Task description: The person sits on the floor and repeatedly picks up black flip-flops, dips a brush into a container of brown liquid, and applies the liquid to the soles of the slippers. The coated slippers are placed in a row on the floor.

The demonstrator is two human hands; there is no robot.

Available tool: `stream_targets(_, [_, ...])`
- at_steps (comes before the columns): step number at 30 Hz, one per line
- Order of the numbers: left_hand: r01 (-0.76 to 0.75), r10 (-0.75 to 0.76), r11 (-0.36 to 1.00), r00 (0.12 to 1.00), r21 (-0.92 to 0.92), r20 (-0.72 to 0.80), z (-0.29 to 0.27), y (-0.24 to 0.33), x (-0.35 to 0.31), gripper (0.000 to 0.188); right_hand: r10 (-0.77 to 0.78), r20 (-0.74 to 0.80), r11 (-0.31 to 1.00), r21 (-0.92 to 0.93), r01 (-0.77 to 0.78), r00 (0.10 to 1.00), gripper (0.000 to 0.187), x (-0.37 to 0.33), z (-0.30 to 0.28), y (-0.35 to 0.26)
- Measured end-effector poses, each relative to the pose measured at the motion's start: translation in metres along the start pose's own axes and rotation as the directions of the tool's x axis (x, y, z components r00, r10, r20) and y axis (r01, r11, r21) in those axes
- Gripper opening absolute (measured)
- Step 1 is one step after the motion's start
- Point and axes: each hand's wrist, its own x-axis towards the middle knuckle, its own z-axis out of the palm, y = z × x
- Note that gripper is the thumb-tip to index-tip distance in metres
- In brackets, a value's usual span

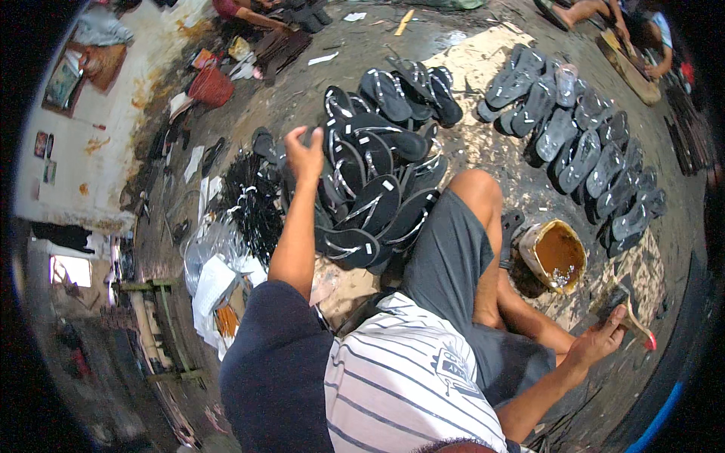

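A heap of black flip-flops (370, 204) with shiny straps and small white labels lies on the floor in front of me. My left hand (304, 155) is at the heap's left edge, thumb and forefinger apart, with no item visible in its grasp. On the right, my right hand (596, 344) is closed round a brush (640, 326) with a red-tipped handle and a dark head. Between that hand and the flip-flops stands a round pot (531, 255) with a crusted pale rim and amber-brown liquid inside, probably glue.
Rows of black sandals (580, 158) stand at the right. A bundle of black strips (253, 200) and plastic bags (215, 283) lie left of the heap. A red bucket (211, 87) is at far left. Other people's hands (653, 72) work at the far right, another arm (260, 19) at the back.
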Motion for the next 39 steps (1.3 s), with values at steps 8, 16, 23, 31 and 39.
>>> stream_targets(8, [0.452,-0.747,0.607,0.604,0.654,0.276,-0.056,-0.056,-0.04,0.106,-0.015,0.224,0.994,-0.102,0.039,0.974,0.052,0.031,0.009,0.023])
stream_targets(16, [0.257,-0.146,0.952,0.856,-0.164,0.496,-0.043,0.059,-0.078,0.069,-0.184,0.529,0.795,-0.416,0.442,0.829,0.034,0.064,0.063,0.146])
stream_targets(23, [-0.388,0.498,0.856,0.446,-0.341,0.744,-0.033,0.171,-0.18,0.089,-0.568,0.316,0.763,-0.143,0.63,0.76,0.023,0.059,0.043,0.102])
stream_targets(31, [0.121,0.461,0.819,0.445,-0.561,0.768,0.008,0.202,-0.142,0.061,-0.23,0.207,0.844,-0.445,0.3,0.951,0.033,0.1,-0.048,0.026])
stream_targets(39, [0.975,0.451,0.191,0.015,-0.113,0.892,0.007,0.344,-0.215,0.063,-0.339,0.366,0.933,0.248,0.261,0.866,0.04,0.003,0.109,-0.059])
